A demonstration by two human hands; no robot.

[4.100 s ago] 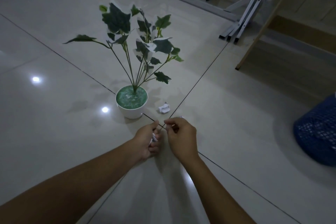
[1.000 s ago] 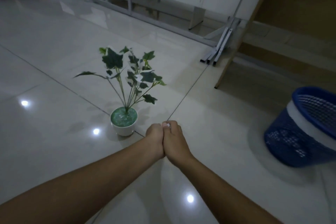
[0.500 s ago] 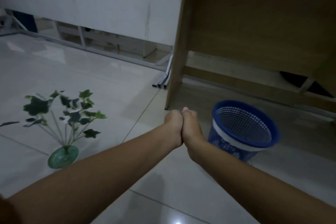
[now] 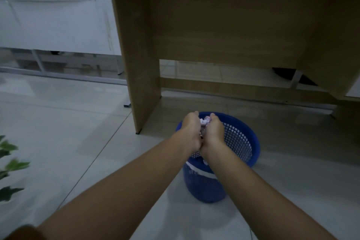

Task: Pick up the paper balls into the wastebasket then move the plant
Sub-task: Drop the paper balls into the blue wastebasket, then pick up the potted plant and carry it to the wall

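Note:
A blue mesh wastebasket (image 4: 240,140) stands on the pale tiled floor beside a wooden desk leg. My left hand (image 4: 190,130) and my right hand (image 4: 214,132) are cupped side by side right above its opening. White crumpled paper balls (image 4: 205,122) show in the gap between the two palms, held by both hands. Another bit of white paper (image 4: 205,161) lies inside the basket under my right wrist. Only a few green leaves of the plant (image 4: 9,163) show at the left edge; its pot is out of view.
A wooden desk side panel (image 4: 136,54) stands just left of and behind the wastebasket, with a low crossbar (image 4: 224,87) behind. White panels on metal legs (image 4: 58,25) line the far left. Open tiled floor (image 4: 68,132) stretches between plant and basket.
The view swung right from the plant to the wastebasket. Both hands moved over the basket and parted slightly, so the paper balls show between the palms.

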